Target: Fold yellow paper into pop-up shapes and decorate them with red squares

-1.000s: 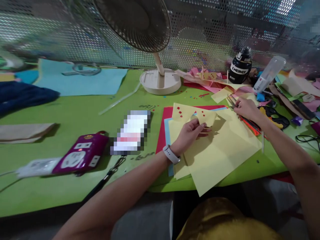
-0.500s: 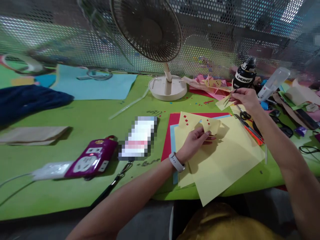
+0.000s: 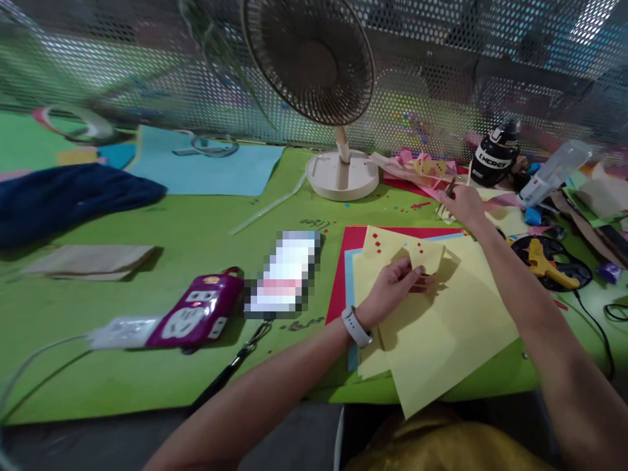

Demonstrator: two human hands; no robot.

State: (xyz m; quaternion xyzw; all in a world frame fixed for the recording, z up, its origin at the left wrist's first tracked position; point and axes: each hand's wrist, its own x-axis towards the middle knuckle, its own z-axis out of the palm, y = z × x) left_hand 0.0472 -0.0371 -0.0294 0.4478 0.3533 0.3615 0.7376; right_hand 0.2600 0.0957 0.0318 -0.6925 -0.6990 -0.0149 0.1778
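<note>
My left hand [image 3: 396,288] rests over a stack of yellow paper [image 3: 441,333], its fingers closed on a small yellow paper piece [image 3: 432,256] that stands up from the sheets. Tiny red squares show on this piece and on the yellow sheet [image 3: 373,243] just behind it. Farther back, my right hand [image 3: 464,201] is pinched around slim tweezers [image 3: 450,188], points down near the yellow and pink scraps. Their tips are hard to make out. Red paper [image 3: 338,288] and blue paper [image 3: 350,275] show under the yellow stack.
A fan [image 3: 343,176] stands at the back. A black bottle [image 3: 493,157], a clear bottle [image 3: 557,171] and a yellow glue gun [image 3: 547,265] are at right. Left of the papers lie a phone [image 3: 284,275], a purple power strip [image 3: 196,311] and dark blue cloth [image 3: 73,196].
My right hand with the tweezers has moved left and slightly nearer. Its forearm now covers the scissors and orange cutter, and the glue gun has come into sight. The left hand stays put.
</note>
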